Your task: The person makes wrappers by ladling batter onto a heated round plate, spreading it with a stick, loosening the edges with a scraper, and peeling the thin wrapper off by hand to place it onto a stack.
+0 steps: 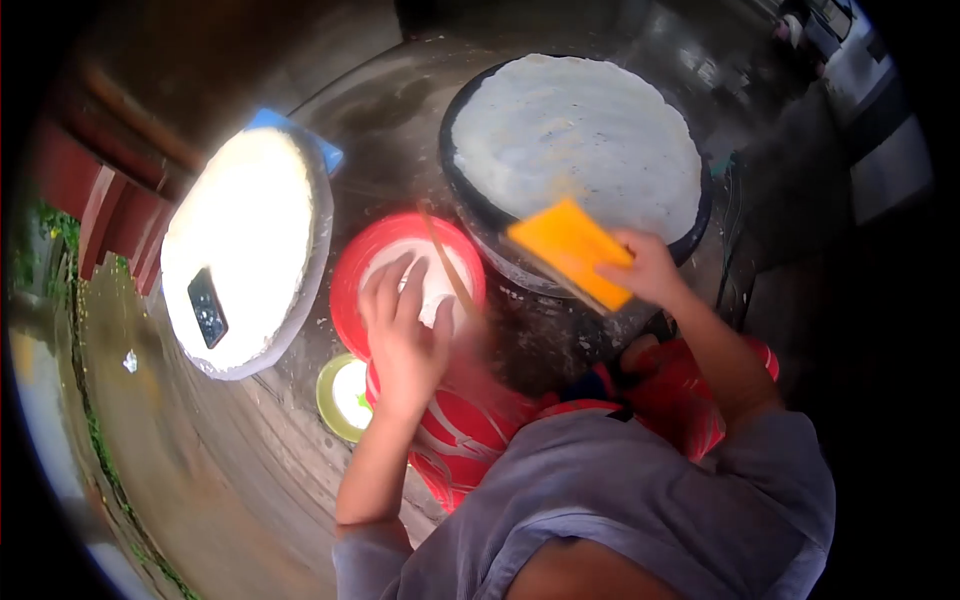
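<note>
My right hand grips a flat yellow scraper by its right edge, and the scraper is partly blurred. It is over the near edge of a dark round griddle, which is covered by a wide, thin pale sheet of batter. With its fingers spread, my left hand is above a red basin. Inside the basin is white batter. A thin wooden stick leans across the basin, its lower end blurred. I cannot tell whether the left fingers touch the basin.
Left of the basin stands a round pile of pale sheets with a dark phone on it. A blue item shows behind the pile. Below the basin is a green bowl with white contents. A red wooden structure stands far left.
</note>
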A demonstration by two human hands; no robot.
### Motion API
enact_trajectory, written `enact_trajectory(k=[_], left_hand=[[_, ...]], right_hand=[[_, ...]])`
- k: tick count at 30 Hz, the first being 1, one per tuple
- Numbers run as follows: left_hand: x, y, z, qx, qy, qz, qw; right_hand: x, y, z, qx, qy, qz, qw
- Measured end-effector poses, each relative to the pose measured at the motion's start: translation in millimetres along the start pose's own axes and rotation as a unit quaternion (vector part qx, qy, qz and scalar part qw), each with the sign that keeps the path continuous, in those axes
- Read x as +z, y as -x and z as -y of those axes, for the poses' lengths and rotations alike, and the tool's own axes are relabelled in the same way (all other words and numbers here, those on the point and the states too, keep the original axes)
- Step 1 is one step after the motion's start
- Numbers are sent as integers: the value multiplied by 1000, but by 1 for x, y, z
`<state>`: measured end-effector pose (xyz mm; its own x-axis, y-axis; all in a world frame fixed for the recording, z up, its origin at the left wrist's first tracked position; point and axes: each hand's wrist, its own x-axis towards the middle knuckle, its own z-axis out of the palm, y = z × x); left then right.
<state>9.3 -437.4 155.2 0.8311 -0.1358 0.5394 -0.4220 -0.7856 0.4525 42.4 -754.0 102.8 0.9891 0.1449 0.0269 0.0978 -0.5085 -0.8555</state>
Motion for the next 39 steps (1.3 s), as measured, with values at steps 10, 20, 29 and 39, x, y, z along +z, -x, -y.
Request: enact_trajectory(k=[10, 20, 29, 39], left_hand=[[218, -49, -8, 254, -72, 172, 949], [248, -112, -10, 79, 22, 169, 982], [208, -209, -50, 168, 15, 7, 986], [173, -123, -60, 257, -1, -25, 966]], right_hand=[[-5, 98, -27, -40, 154, 73, 985], [-10, 101, -44, -36, 115, 24, 992], [-6, 90, -46, -43, 111, 33, 992], [0, 90, -42, -64, 120, 31, 990]])
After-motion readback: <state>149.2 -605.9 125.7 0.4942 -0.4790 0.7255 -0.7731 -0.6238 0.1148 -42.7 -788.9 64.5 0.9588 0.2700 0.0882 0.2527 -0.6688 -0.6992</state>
